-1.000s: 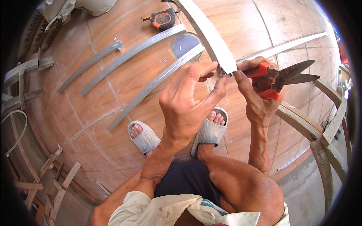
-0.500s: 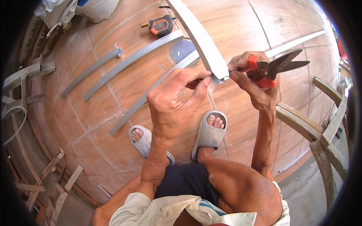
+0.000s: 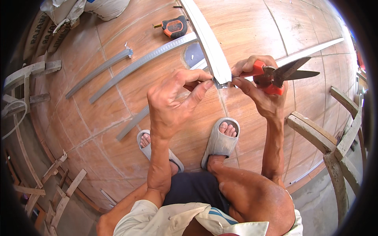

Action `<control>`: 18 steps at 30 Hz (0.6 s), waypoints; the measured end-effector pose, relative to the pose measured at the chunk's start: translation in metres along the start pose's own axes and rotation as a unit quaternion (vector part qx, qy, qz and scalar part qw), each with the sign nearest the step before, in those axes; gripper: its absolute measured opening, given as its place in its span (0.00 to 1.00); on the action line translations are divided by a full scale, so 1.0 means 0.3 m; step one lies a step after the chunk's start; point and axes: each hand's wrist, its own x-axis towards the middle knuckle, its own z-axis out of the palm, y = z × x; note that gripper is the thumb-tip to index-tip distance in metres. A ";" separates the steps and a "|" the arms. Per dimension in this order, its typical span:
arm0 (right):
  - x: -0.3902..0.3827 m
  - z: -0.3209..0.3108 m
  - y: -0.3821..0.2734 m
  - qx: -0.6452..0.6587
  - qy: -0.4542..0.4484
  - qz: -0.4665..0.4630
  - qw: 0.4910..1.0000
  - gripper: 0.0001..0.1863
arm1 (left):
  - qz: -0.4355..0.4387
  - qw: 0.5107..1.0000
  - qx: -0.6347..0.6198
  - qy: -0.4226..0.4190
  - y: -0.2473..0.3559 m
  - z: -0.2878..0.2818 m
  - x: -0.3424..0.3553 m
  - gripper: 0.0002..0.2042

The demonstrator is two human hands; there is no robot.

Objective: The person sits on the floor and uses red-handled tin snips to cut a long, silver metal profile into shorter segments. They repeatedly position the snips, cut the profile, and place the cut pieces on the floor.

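Observation:
A long white channel strip slants down from the top of the view, its near end between my two hands. My left hand is closed in a pinch, thumb and forefinger on the left edge of that end, where a small grey folded piece shows. In my right hand I hold red-handled snips, blades parted and pointing right, away from the strip. The thumb and fingertips of this same hand also pinch the strip's right edge.
Grey ribbed metal strips lie on the tiled floor at left, near an orange and black tape measure. Another white strip lies at right. Wooden frames stand at both sides; sacks sit far left.
Both hands and the strip's near end have shifted slightly left. My fingers keep their pinch on the strip, and the snips stay in my right hand.

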 end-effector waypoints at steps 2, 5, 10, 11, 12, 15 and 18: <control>0.014 -0.011 0.008 0.055 0.005 0.005 0.998 0.19 | 0.002 0.999 -0.030 -0.017 -0.017 -0.001 0.007 0.09; 0.063 -0.038 0.023 0.130 -0.064 -0.006 0.989 0.18 | 0.004 0.996 -0.078 -0.043 -0.045 -0.012 0.007 0.09; 0.109 -0.067 0.015 0.152 -0.129 0.067 0.978 0.18 | -0.006 0.983 -0.168 -0.080 -0.074 -0.022 0.008 0.09; 0.105 -0.067 0.011 0.163 -0.132 0.066 0.975 0.18 | -0.004 0.979 -0.183 -0.092 -0.076 -0.024 0.006 0.09; 0.100 -0.072 0.008 0.176 -0.135 0.065 0.973 0.19 | -0.003 0.975 -0.198 -0.105 -0.077 -0.027 0.005 0.09; 0.088 -0.087 0.016 0.186 -0.122 0.060 0.973 0.20 | 0.001 0.971 -0.212 -0.110 -0.052 -0.015 0.012 0.09; 0.067 -0.097 -0.004 0.133 -0.060 0.061 0.987 0.21 | 0.002 0.986 -0.151 -0.064 -0.033 0.010 0.015 0.09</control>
